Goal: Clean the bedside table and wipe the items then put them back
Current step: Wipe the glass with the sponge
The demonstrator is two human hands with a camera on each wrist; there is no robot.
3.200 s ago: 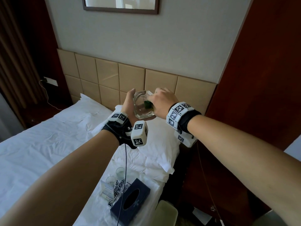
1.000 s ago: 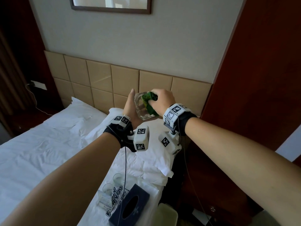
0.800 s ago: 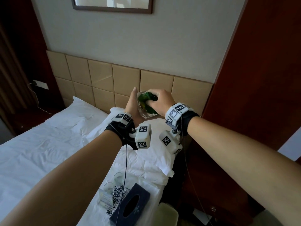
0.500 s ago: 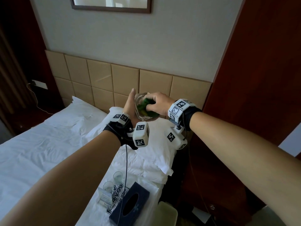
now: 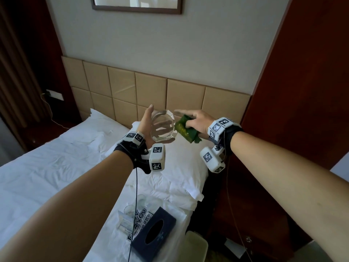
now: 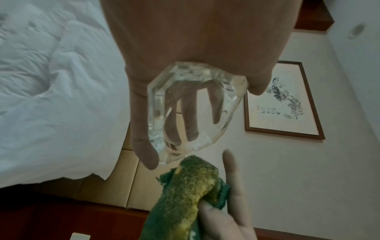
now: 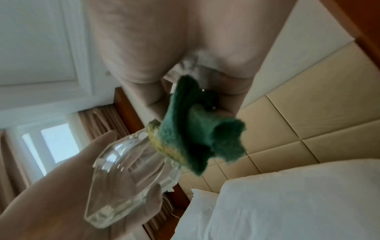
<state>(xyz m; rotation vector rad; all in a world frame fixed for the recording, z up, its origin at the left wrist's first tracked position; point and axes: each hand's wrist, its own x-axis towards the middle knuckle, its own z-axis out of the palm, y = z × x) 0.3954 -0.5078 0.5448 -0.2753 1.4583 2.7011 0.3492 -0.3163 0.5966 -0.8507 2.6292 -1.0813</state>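
Note:
My left hand holds a clear faceted glass ashtray upright in the air above the pillows, thumb on its edge and fingers behind it. In the left wrist view those fingers show through the ashtray. My right hand pinches a folded green cloth just right of the ashtray, with the index finger stretched out. The cloth's yellowish tip lies at the rim of the ashtray; whether it touches I cannot tell.
Below my arms the white bed carries a dark blue tissue box, two small glasses and a printed card. A beige padded headboard stands behind. Dark red wood panelling and the bedside table are at the right.
My right hand has drawn the green cloth out of the ashtray's bowl and shifted it to the right. The left hand still holds the ashtray in about the same place.

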